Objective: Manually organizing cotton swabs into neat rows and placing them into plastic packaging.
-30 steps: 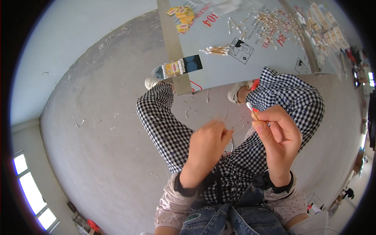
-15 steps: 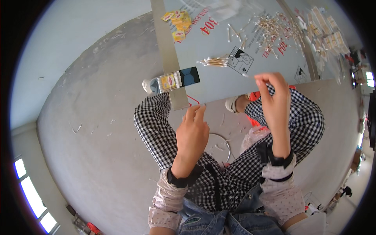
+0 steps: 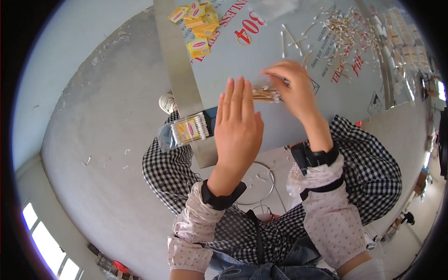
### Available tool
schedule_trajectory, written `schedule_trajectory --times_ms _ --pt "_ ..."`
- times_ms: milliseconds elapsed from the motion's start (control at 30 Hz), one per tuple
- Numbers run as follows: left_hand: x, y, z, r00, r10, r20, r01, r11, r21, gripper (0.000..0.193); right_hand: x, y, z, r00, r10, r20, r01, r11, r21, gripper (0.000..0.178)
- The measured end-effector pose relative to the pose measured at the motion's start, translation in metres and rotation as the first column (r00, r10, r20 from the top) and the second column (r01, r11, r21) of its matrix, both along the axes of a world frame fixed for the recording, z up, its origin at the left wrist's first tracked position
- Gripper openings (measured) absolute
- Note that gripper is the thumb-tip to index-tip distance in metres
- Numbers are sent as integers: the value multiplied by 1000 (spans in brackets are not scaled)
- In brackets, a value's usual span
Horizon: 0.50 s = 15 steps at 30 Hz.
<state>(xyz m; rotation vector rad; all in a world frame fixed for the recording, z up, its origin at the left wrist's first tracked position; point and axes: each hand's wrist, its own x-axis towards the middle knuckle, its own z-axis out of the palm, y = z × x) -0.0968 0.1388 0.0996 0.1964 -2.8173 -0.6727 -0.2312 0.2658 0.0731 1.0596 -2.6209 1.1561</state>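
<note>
Across the grey surface (image 3: pixel 233 63) before you, a small bundle of cotton swabs (image 3: pixel 265 95) lies between your hands, with yellow cards (image 3: pixel 199 28) toward the far left and loose swabs (image 3: pixel 344 27) scattered farther right. Your left grip (image 3: pixel 239 133) is flat, fingers straight, beside the bundle's left end; your right grip (image 3: pixel 297 91) curves near its right end, whether pinching anything you cannot tell.
</note>
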Motion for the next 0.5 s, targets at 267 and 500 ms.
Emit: schedule_trajectory --times_ms 267,500 --pt "-30 30 -48 989 -22 148 46 986 -159 102 -9 34 -6 958 -58 281 42 997 65 21" --pt "-16 34 -52 988 -12 154 50 968 -245 109 -7 95 28 971 -230 63 218 962 163 8"
